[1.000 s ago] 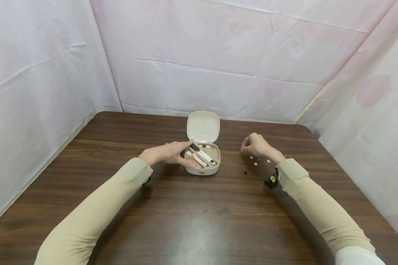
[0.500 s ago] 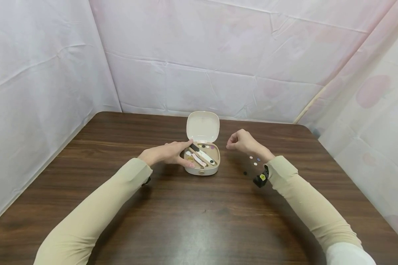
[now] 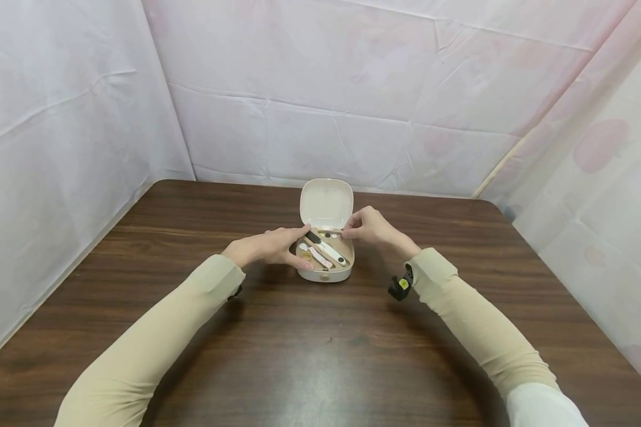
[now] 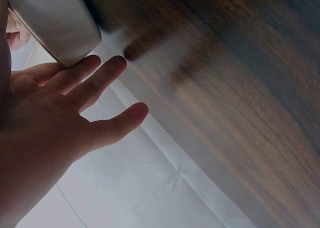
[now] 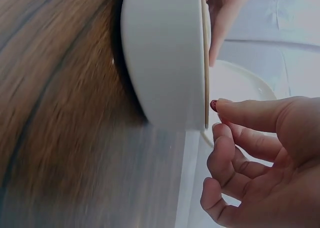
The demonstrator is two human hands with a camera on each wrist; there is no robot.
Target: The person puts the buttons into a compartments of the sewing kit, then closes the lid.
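A person in tan sleeves works at a dark wooden tabletop (image 3: pixel 192 332) hung about with pale sheeting. The left hand (image 3: pixel 269 246) rests with fingers straight against the left side of a small cream case (image 3: pixel 326 274), holding nothing in its grip (the left wrist view shows the palm spread and the fingers apart). The case sits near the middle of the tabletop, its hinged lid (image 3: pixel 327 204) standing upright behind it, with slim black, white and pink tools lying slantwise inside. The right hand (image 3: pixel 371 226) hovers at the case's back right corner, fingers curled, thumb and forefinger pinching a tiny dark red item (image 5: pixel 214 105) just above the rim.
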